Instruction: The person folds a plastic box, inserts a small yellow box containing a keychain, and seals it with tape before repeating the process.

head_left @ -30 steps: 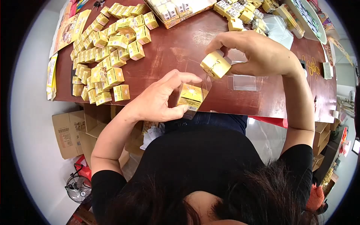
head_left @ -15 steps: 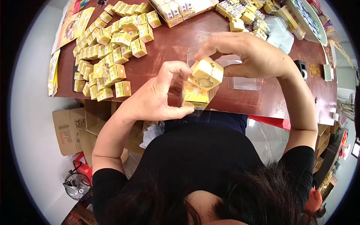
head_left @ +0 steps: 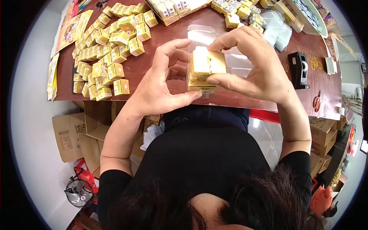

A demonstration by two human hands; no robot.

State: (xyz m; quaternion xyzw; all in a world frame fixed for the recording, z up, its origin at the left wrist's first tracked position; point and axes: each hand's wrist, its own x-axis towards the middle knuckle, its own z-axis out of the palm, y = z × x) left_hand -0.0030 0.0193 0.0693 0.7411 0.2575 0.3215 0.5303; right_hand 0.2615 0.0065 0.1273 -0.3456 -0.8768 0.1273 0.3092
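Note:
A pale yellow block (head_left: 209, 62) with a small chain on its top sits over a yellow printed box (head_left: 202, 87) near the table's front edge. My right hand (head_left: 251, 65) holds the pale block between thumb and fingertips from the right. Around the left side of the box curves my left hand (head_left: 159, 82), its thumb at the lower front edge and its fingers behind. Clear plastic around the box is partly hidden by my hands.
Many small yellow boxes (head_left: 121, 87) cover the table's left part. At the back are a tray of white pieces (head_left: 174, 7), pale blocks (head_left: 232, 20) and clear plastic covers (head_left: 276, 30). To the right lie a tape dispenser (head_left: 298, 69) and red scissors (head_left: 317, 101).
The pale block has turned more upright and lies closer over the box. My right hand has come lower, with its thumb now at the block's front. The view has shifted slightly.

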